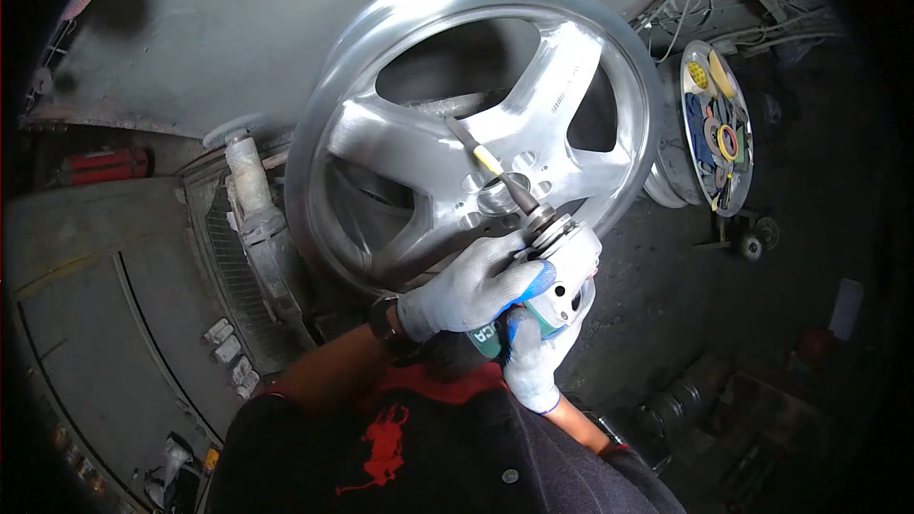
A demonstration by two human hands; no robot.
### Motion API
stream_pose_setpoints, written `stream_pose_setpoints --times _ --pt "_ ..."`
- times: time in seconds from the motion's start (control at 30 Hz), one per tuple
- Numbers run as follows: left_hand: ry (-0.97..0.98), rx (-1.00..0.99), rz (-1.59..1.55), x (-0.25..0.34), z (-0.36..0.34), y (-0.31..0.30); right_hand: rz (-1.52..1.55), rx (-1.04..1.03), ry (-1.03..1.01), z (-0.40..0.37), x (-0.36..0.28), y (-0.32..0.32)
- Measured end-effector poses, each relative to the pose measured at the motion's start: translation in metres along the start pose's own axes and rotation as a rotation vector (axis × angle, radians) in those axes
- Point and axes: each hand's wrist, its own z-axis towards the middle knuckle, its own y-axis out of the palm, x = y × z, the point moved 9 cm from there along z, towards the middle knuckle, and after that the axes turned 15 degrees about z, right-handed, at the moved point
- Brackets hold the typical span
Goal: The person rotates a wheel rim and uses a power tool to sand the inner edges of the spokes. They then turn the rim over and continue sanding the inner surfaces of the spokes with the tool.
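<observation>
A handheld grinder [574, 266] with a pale metal head and green body is gripped by both hands over the lower part of a silver alloy wheel [562, 67]. My left hand [464, 287], in a white glove with blue coating, is closed around the grinder's head, thumb pointing right. My right hand [538, 357], gloved alike, wraps the body from below. From the grinder's spindle a narrow dark attachment [517, 192] with a yellow band reaches up-left, its tip overlapping the spokes near the hub. The wheel's face is tilted toward me, with bright brushed spokes.
To the left, another power tool [255, 200] with a pale round pad lies on a wire rack [211, 219]. At right, a second wheel [693, 86] holds discs, tape and pads. Cables [685, 9] lie at the upper right; a red object [109, 165] is at far left.
</observation>
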Motion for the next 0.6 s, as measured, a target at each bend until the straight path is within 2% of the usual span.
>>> stream_pose_setpoints --times 0.07,0.1,0.17,0.2,0.27,0.33,0.4,0.43,0.53,0.6 --pt "0.019 0.038 0.024 0.005 0.003 0.001 0.207 0.052 0.137 0.003 0.007 -0.002" --pt "0.047 0.020 -0.025 0.002 0.008 0.005 0.199 -0.025 0.052 0.009 0.002 -0.001" --pt "0.118 0.003 -0.042 0.007 0.017 0.009 0.157 0.002 0.006 0.015 -0.010 -0.007" --pt "0.289 0.059 0.137 0.028 0.014 0.005 0.122 0.028 -0.033 0.020 -0.017 -0.009" --pt "0.153 -0.030 -0.063 0.007 0.038 0.014 0.092 0.053 -0.032 0.028 -0.017 -0.018" --pt "0.144 -0.003 -0.080 0.012 0.046 0.011 -0.071 0.046 -0.178 0.034 -0.024 -0.021" --pt "0.062 -0.176 0.015 -0.002 0.054 0.018 -0.078 0.044 -0.186 0.037 -0.028 -0.019" --pt "0.063 -0.171 0.013 -0.007 0.051 0.019 -0.083 0.045 -0.195 0.038 -0.030 -0.018" --pt "0.249 0.036 0.110 -0.003 0.038 0.007 -0.161 -0.021 -0.170 0.032 -0.031 -0.011" --pt "0.411 0.012 0.213 0.009 0.024 0.008 -0.127 -0.028 -0.138 0.025 -0.027 -0.012"
